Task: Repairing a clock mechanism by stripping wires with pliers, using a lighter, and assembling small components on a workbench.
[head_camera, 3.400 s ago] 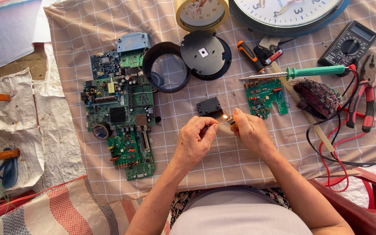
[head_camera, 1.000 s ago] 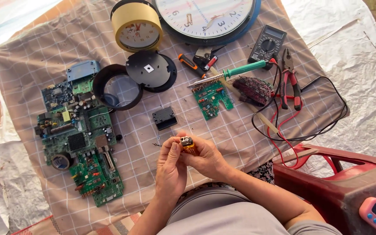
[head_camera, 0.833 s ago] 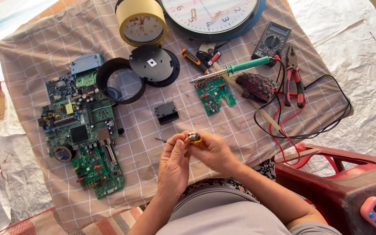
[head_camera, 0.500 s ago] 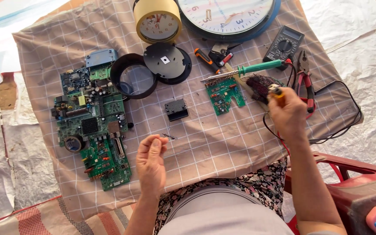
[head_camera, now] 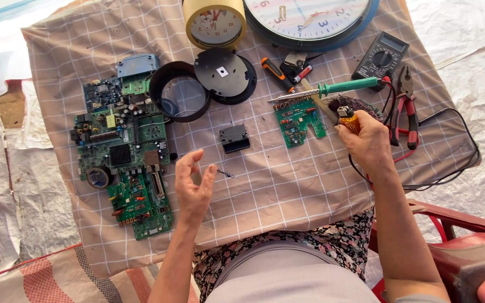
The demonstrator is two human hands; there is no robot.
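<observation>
Checked cloth (head_camera: 287, 191) covers the table, strewn with electronics parts. At centre right of the frame, the right hand (head_camera: 369, 143) has its fingers clenched around a small yellow lighter (head_camera: 348, 118), just beside the small green circuit board (head_camera: 298, 119) and green-handled soldering iron (head_camera: 343, 87). Left of centre, the left hand (head_camera: 193, 188) hovers with fingers released, near a small metal pin (head_camera: 224, 173) and the large circuit board (head_camera: 124, 151).

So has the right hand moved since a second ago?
Yes. The right hand has left the left hand and gone out to the right, past the small green circuit board, holding a small yellow object.
</observation>
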